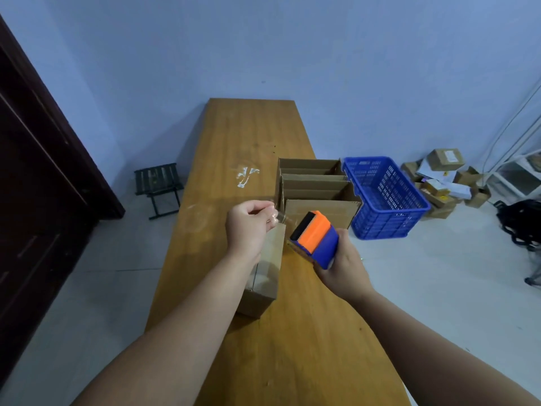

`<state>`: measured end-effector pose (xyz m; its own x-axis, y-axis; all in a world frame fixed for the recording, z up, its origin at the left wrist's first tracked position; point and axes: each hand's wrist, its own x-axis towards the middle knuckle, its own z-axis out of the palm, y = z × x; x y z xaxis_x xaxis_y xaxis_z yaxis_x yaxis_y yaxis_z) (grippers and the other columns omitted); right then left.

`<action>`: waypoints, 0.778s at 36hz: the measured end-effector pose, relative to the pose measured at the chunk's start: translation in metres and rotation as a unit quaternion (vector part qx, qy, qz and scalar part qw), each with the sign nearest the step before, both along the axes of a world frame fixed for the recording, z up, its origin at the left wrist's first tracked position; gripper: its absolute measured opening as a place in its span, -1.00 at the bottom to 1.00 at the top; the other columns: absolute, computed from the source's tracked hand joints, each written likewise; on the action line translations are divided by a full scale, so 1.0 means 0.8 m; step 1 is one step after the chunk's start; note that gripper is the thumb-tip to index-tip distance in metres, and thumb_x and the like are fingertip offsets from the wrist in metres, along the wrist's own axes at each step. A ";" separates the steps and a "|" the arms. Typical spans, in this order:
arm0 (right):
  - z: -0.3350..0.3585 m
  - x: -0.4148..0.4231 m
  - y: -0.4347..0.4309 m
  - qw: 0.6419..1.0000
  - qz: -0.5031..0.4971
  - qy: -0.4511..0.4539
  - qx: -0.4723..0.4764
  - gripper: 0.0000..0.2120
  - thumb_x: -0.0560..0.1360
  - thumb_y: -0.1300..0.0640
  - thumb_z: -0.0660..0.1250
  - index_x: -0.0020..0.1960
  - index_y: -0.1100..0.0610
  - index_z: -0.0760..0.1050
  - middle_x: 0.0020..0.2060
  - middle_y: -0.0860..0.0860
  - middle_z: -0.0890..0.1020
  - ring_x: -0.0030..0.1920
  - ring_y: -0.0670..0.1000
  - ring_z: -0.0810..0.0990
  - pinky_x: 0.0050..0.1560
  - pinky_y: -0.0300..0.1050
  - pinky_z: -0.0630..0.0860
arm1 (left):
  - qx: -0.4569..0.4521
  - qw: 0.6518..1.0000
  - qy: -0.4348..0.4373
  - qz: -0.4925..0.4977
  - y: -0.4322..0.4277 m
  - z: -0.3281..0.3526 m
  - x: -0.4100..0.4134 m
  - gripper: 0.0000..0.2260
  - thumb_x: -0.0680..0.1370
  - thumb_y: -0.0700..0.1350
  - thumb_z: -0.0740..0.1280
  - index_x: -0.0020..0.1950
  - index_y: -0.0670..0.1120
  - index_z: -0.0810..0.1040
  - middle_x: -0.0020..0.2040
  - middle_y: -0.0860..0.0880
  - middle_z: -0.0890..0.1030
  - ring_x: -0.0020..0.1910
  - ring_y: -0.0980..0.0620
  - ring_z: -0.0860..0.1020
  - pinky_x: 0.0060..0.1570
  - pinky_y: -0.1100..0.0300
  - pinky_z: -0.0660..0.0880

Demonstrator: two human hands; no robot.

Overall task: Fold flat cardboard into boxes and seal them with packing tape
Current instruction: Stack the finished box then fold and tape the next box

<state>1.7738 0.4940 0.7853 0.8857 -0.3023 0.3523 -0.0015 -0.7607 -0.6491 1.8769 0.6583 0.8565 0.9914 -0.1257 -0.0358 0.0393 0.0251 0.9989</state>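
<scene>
L hand (248,227), R hand (342,268) — bare, forearms (187,317) too

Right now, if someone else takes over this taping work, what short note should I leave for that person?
Left hand pinches the free end of the clear tape. Right hand grips the tape dispenser. Both hover over a closed box on the table, which already carries some tape. Three folded boxes stand open behind it. To do: stick down this strip, cut it, then probably seal the open ones.
</scene>
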 end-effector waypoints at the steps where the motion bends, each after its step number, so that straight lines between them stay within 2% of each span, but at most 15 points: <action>1: 0.002 0.004 0.002 1.000 -0.001 0.000 0.015 -0.53 0.37 0.19 0.50 0.04 -0.07 0.26 -0.19 -0.15 0.49 -0.16 -0.15 0.54 -0.28 -0.29 0.49 | 0.006 1.000 -0.024 0.009 0.000 0.004 -0.002 -0.84 0.52 -0.21 0.39 -0.15 0.06 0.62 -0.19 0.07 0.66 -0.19 0.16 0.65 -0.23 0.35 0.56; 4: 0.010 0.016 0.009 0.998 0.001 0.008 0.059 -0.53 0.37 0.14 0.53 0.04 -0.02 0.26 -0.20 -0.16 0.50 -0.09 -0.27 0.52 -0.22 -0.40 0.48 | 0.001 0.997 -0.064 0.042 0.004 0.011 -0.006 -0.80 0.52 -0.20 0.38 -0.18 0.11 0.60 -0.28 0.19 0.65 -0.22 0.22 0.64 -0.25 0.38 0.55; 7: 0.020 0.026 0.018 0.996 0.003 -0.006 0.090 -0.51 0.37 0.12 0.54 0.08 -0.01 0.26 -0.16 -0.19 0.50 -0.08 -0.34 0.51 -0.23 -0.48 0.44 | -0.033 0.995 -0.044 0.084 0.013 0.014 0.000 -0.80 0.52 -0.23 0.38 -0.18 0.08 0.60 -0.29 0.21 0.65 -0.25 0.18 0.65 -0.26 0.37 0.55; 9: 0.025 0.030 0.025 0.995 0.013 -0.023 0.096 -0.51 0.38 0.12 0.53 0.09 -0.02 0.27 -0.15 -0.19 0.50 -0.07 -0.33 0.52 -0.20 -0.50 0.43 | -0.060 0.992 -0.005 0.113 0.023 0.014 0.012 -0.83 0.51 -0.27 0.37 -0.16 0.00 0.62 -0.31 0.08 0.66 -0.29 0.17 0.64 -0.26 0.35 0.55; 12: 0.034 0.032 0.033 0.994 0.019 -0.052 0.096 -0.51 0.38 0.12 0.53 0.13 0.00 0.29 -0.11 -0.22 0.50 -0.04 -0.31 0.52 -0.16 -0.50 0.43 | -0.113 0.977 0.100 0.150 0.039 0.010 0.037 -0.90 0.50 -0.32 0.38 -0.14 -0.13 0.61 -0.19 -0.08 0.65 -0.24 0.09 0.65 -0.26 0.33 0.55; 14: 0.039 0.034 0.036 0.994 0.022 -0.064 0.090 -0.50 0.37 0.11 0.53 0.14 0.01 0.30 -0.10 -0.24 0.49 -0.03 -0.32 0.51 -0.15 -0.50 0.43 | -0.142 0.963 0.163 0.164 0.048 0.005 0.047 -0.91 0.49 -0.34 0.39 -0.16 -0.17 0.60 -0.16 -0.12 0.64 -0.21 0.05 0.65 -0.29 0.33 0.55; 16: 0.041 0.036 0.040 0.994 0.029 -0.059 0.083 -0.51 0.37 0.08 0.54 0.13 0.01 0.31 -0.11 -0.23 0.50 -0.03 -0.30 0.52 -0.15 -0.49 0.44 | -0.145 0.957 0.189 0.164 0.054 -0.001 0.052 -0.92 0.48 -0.34 0.39 -0.16 -0.19 0.59 -0.17 -0.11 0.63 -0.21 0.04 0.65 -0.30 0.33 0.55; 20: 0.042 0.036 0.038 0.997 0.056 -0.021 0.042 -0.55 0.39 0.06 0.52 0.10 -0.01 0.29 -0.13 -0.21 0.50 -0.05 -0.27 0.52 -0.16 -0.46 0.44 | -0.141 0.960 0.188 0.153 0.063 -0.005 0.056 -0.92 0.47 -0.35 0.40 -0.16 -0.19 0.60 -0.19 -0.09 0.64 -0.24 0.05 0.66 -0.28 0.30 0.57; 23: 0.036 0.034 0.027 0.997 0.070 0.035 -0.026 -0.58 0.40 0.12 0.50 0.05 -0.04 0.27 -0.15 -0.20 0.47 -0.09 -0.24 0.50 -0.22 -0.43 0.39 | -0.113 0.973 0.147 0.135 0.069 -0.006 0.057 -0.89 0.47 -0.34 0.40 -0.19 -0.15 0.61 -0.20 -0.08 0.65 -0.26 0.07 0.67 -0.28 0.31 0.56; 28: 0.026 0.034 0.019 0.994 0.055 0.091 -0.016 -0.62 0.42 0.08 0.48 0.06 0.01 0.31 -0.11 -0.13 0.49 -0.12 -0.17 0.51 -0.21 -0.32 0.44 | -0.101 0.978 0.134 0.123 0.074 -0.022 0.048 -0.88 0.48 -0.32 0.40 -0.19 -0.13 0.61 -0.25 -0.03 0.66 -0.27 0.11 0.67 -0.26 0.28 0.58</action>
